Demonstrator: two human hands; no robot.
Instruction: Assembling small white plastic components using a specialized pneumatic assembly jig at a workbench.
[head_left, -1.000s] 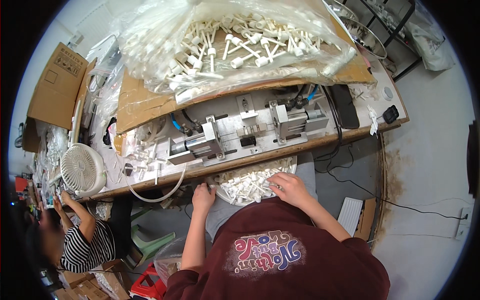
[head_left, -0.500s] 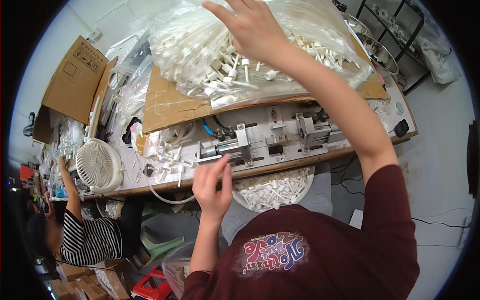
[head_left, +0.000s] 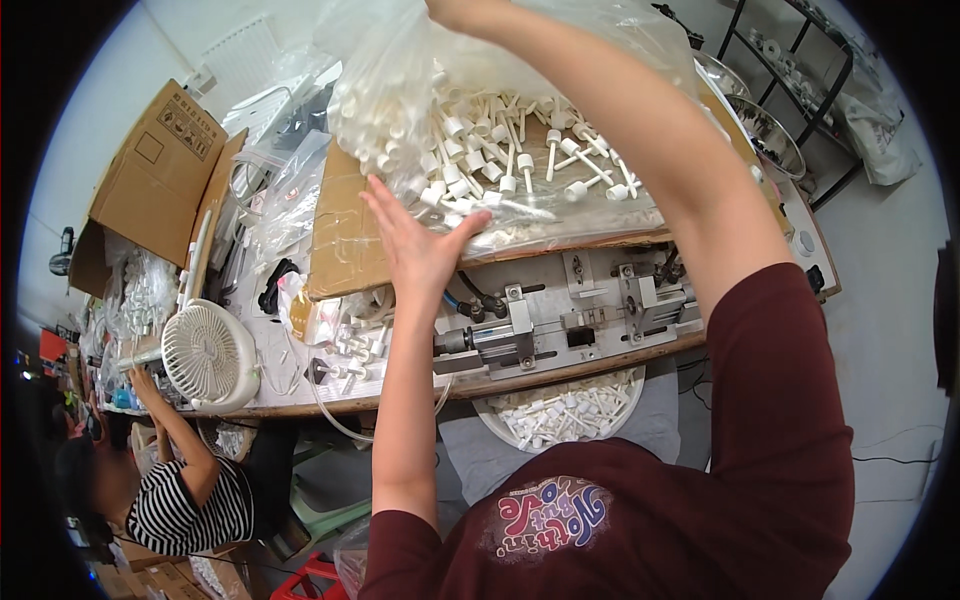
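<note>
Cluttered workbench (head_left: 560,372), metal fixture (head_left: 560,325), white desk fan (head_left: 210,355), brown cardboard sheet (head_left: 345,235), open cardboard box (head_left: 150,185)

left hand (head_left: 415,245) under parts bag (head_left: 500,150), workbench (head_left: 300,395)

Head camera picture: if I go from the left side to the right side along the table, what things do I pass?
Cardboard box → white fan → left hand → metal machine → wire shelf.
</note>
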